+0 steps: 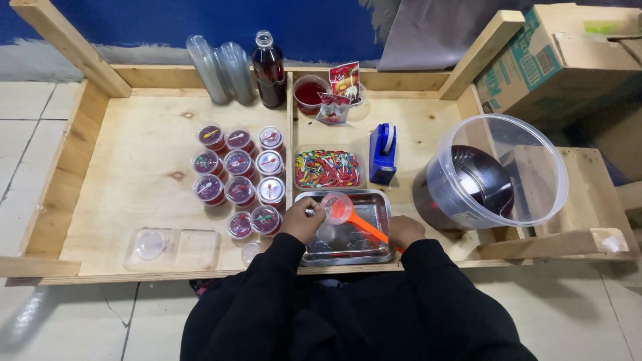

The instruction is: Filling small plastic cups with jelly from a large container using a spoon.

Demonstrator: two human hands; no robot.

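Fingers of the left hand (302,219) are curled around a small clear cup, holding it steady just over the near-left corner of the metal tray (348,249), probably so drips land in the tray rather than on the wood. I can't see much of the cup itself behind the knuckles. The right hand (405,232) is clenched on the orange handle of a ladle (339,208), whose translucent pink bowl sits tipped right at the cup's mouth.

The tray is shiny stainless, shallow, with rounded corners. Just left of it, filled little cups (239,175) with dark red contents and lids stand in tidy rows, each with a tiny spoon on top. Beyond the tray there's a clear box of colourful little spoons (327,168) and a blue tape dispenser (383,153). To the right, a big clear plastic tub (485,180) with dark liquid is tilted toward the person, which looks handy for scooping. Far side: dark bottle (269,70), stacked clear cups (221,67). Everything sits in a plywood tray table (127,174) with raised edges.
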